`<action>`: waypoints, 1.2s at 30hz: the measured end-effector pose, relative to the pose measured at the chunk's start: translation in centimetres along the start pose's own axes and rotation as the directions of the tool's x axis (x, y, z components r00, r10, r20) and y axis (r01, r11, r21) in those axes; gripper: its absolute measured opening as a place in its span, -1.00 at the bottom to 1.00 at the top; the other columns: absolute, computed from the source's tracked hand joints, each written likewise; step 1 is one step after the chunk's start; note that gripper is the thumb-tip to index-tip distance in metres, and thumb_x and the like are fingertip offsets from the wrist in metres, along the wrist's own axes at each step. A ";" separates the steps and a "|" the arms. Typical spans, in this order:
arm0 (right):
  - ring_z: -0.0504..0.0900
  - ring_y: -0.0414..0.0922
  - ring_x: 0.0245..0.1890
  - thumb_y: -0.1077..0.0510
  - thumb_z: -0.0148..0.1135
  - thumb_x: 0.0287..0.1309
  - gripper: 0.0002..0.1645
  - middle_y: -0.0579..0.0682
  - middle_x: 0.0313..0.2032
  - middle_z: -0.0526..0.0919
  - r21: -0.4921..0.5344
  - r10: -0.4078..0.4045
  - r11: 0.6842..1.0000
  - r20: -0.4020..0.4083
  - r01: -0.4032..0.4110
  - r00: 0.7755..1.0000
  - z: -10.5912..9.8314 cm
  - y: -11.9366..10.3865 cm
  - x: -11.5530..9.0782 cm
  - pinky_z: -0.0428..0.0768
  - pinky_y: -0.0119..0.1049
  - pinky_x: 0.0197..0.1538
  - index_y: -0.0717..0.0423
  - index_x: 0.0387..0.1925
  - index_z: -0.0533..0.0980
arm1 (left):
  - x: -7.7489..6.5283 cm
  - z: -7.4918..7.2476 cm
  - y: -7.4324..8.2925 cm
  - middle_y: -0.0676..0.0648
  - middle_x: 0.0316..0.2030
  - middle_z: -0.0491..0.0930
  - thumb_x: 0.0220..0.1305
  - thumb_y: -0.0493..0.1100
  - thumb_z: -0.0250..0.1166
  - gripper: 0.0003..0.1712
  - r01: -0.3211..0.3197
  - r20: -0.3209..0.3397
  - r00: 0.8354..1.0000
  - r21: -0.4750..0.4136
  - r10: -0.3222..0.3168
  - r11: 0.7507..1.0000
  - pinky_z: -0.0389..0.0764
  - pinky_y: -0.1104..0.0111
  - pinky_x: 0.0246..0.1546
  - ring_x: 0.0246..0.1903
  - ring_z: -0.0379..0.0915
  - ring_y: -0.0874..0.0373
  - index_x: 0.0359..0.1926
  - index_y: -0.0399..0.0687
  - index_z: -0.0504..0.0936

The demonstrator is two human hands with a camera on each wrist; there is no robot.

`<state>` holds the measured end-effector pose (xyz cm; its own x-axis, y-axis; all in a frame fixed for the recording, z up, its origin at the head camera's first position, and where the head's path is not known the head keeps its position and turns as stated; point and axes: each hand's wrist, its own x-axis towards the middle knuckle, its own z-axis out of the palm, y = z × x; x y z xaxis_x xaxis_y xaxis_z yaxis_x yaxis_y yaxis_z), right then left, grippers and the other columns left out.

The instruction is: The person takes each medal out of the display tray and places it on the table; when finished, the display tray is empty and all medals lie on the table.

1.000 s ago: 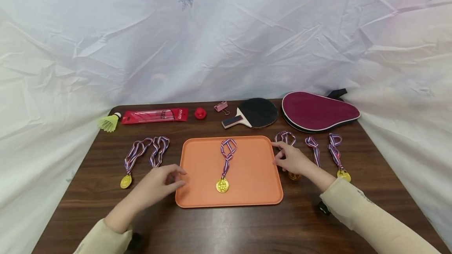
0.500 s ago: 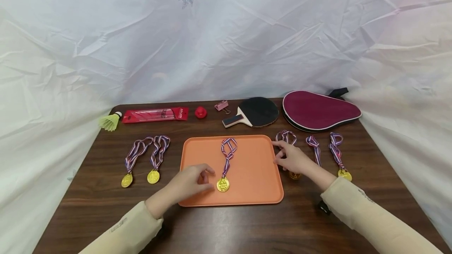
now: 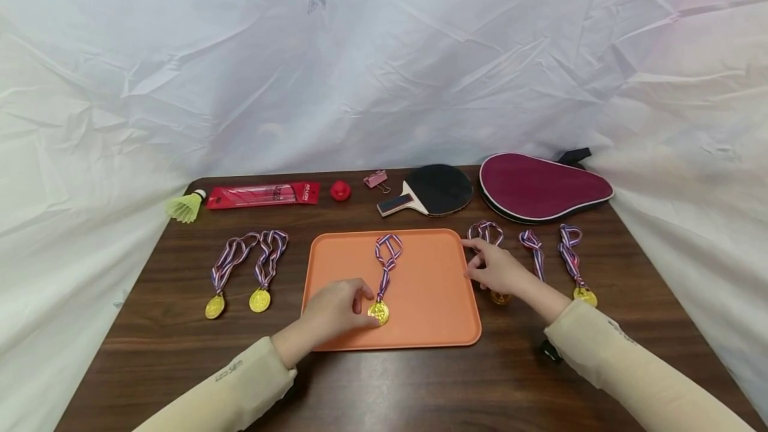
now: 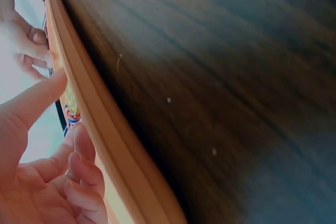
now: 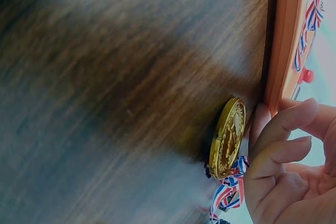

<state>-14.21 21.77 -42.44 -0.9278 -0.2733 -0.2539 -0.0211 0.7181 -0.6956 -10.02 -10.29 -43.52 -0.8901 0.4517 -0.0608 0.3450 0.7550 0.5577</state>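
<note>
An orange tray (image 3: 432, 285) lies in the middle of the wooden table. On it rests a gold medal (image 3: 379, 313) with a striped ribbon (image 3: 387, 259) stretching away behind it. My left hand (image 3: 336, 312) reaches over the tray's near left part, thumb and fingers apart on either side of the medal's edge; the thumb tip overlaps the medal. In the left wrist view the medal shows between thumb and fingers. My right hand (image 3: 495, 269) touches the tray's right rim with its fingertips. Beneath that hand lies another medal (image 5: 228, 140), seen beside the fingers in the right wrist view.
Two medals (image 3: 260, 300) lie left of the tray. Further right are more ribboned medals (image 3: 585, 296), one partly hidden by my arm. Along the back sit a shuttlecock (image 3: 186, 207), a red packet (image 3: 264, 195), a red object (image 3: 340, 191), a pink clip (image 3: 376, 180), a paddle (image 3: 441, 191) and its case (image 3: 543, 185).
My left hand has moved right, from the tray's left edge to the medal on the tray, uncovering a medal at the left. The right hand has stayed at the tray's right rim.
</note>
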 end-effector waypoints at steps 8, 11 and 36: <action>0.48 -0.10 -0.65 0.26 0.17 0.08 -0.29 -0.01 -0.44 0.57 0.002 0.011 1.000 0.008 -0.011 1.000 -0.2 0.0 -0.1 0.44 -0.25 -0.51 0.13 0.26 0.14 | 0.0 0.4 0.3 0.14 -0.67 0.36 -0.18 0.08 0.45 -0.62 -0.010 0.009 1.000 0.009 0.010 1.000 0.26 0.42 -0.65 -0.68 0.23 0.30 -0.36 0.04 0.52; 0.48 -0.11 -0.65 0.27 0.17 0.08 -0.29 -0.01 -0.44 0.57 0.003 0.010 1.000 0.010 -0.010 1.000 -0.2 0.0 -0.1 0.44 -0.24 -0.51 0.13 0.26 0.14 | 0.0 0.5 0.3 0.13 -0.67 0.37 -0.18 0.07 0.45 -0.63 -0.012 0.006 1.000 0.011 0.012 1.000 0.26 0.42 -0.64 -0.67 0.23 0.30 -0.37 0.05 0.52; 0.48 -0.09 -0.66 0.25 0.19 0.08 -0.28 -0.03 -0.45 0.57 0.008 0.004 1.000 0.002 -0.004 1.000 0.0 0.1 0.2 0.43 -0.22 -0.54 0.11 0.27 0.14 | -0.4 -0.3 0.2 0.18 -0.59 0.41 -0.08 -0.13 0.40 -0.80 -0.114 -0.001 0.994 -0.048 0.114 0.992 0.30 0.42 -0.46 -0.49 0.24 0.26 -0.39 0.10 0.55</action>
<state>-14.36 21.77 -42.58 -0.9273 -0.2711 -0.2580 -0.0141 0.7142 -0.6998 -9.65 -10.48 -43.08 -0.8455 0.5340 0.0042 0.4293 0.6748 0.6003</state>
